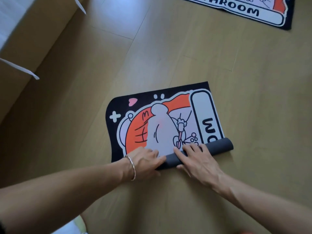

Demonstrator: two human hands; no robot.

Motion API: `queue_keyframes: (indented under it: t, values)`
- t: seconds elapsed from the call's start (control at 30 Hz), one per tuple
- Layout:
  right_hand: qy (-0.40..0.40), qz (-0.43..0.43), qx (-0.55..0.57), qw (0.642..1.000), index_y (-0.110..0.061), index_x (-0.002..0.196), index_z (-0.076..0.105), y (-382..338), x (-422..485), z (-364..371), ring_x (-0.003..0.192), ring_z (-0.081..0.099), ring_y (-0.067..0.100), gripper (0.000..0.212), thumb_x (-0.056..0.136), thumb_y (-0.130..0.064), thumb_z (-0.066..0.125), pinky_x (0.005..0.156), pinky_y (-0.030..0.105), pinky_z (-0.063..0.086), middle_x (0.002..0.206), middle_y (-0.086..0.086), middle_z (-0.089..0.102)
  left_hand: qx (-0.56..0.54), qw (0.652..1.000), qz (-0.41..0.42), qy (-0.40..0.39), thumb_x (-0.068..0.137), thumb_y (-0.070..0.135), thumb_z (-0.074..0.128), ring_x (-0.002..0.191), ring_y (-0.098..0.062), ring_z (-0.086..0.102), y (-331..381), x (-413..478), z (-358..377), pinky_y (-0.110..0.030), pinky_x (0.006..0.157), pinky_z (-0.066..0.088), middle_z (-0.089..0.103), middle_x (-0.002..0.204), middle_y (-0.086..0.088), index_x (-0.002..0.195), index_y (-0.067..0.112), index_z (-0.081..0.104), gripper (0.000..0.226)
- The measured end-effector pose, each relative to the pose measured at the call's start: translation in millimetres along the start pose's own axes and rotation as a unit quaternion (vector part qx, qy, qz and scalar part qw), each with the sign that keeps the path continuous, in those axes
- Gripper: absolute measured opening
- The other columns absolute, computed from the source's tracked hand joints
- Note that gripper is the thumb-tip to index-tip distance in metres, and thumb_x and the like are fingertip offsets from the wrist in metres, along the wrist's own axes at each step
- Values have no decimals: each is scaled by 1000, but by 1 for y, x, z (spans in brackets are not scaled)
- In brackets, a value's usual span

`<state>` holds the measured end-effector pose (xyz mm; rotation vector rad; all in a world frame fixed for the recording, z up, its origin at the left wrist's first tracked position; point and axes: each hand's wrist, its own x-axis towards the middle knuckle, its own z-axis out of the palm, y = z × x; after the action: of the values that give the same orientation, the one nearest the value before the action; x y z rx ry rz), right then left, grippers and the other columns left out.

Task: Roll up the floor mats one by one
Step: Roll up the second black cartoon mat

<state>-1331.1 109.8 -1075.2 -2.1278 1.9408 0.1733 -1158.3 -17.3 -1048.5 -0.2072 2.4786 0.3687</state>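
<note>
mat (162, 122), cartoon-printed, near edge rolled

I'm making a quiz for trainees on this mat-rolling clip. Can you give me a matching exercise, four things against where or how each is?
Things:
1. near mat
2. far mat
3. left hand
4. bracelet

States:
A. on the left wrist
B. lying flat, top right, cut off by the frame
C. partly rolled, grey underside showing
D. pressing on the roll's left end

Pairs: 1-C, 2-B, 3-D, 4-A

Thin silver bangle (132, 168), bare forearms
</note>
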Motion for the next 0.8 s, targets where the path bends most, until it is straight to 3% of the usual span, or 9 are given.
queue_keyframes:
  t: [0.13,0.27,0.37,0.47,0.53,0.63,0.8]
  values:
    - [25,23,-2,999,-9,120,61,-3,2,2,82,59,28,61,83,-49,34,74,46,50,95,10,63,23,999,12,22,94,57,35,96,-25,54,-11,1,1,-36,72,37,54,108,-7,119,18,44,47]
    - [21,45,-11,999,-3,123,59,-9,1,5,88,59,29,67,84,-49,32,82,54,49,102,11,62,58,995,45,60,85,67,34,79,-20,56,-26,0,9,-36,71,42,57,88,0,102,25,61,53]
    - [28,52,-11,998,-4,128,52,-10,4,3,87,58,30,65,85,-49,32,85,56,47,101,11,60,4,999,28,41,87,65,25,103,-24,45,-29,3,8,-38,80,40,48,115,-6,128,25,49,62]
    - [41,4,-19,999,-15,125,46,-12,8,1,84,57,28,54,84,-48,39,82,52,48,99,9,59,13,999,12,43,93,59,27,109,-21,40,-32,10,-1,-29,71,35,41,122,-5,145,30,27,60]
    - [57,-4,-19,998,-20,120,48,-14,11,1,80,58,27,50,78,-45,61,77,51,49,93,7,60,9,999,14,32,95,57,26,108,-21,41,-33,14,-4,-29,68,35,41,121,-5,148,30,20,60]
    - [50,24,-17,998,-23,111,48,-14,16,2,72,57,25,53,70,-37,78,70,51,50,84,4,59,-23,999,3,30,96,55,28,108,-21,44,-36,12,-2,-34,76,43,43,119,-6,146,27,23,58]
    - [52,17,-8,998,-23,109,47,-13,16,4,73,56,25,40,77,-35,69,69,50,49,85,3,57,-23,999,13,22,81,63,54,102,-19,43,-42,-4,3,-32,79,42,41,115,-2,126,17,39,66]
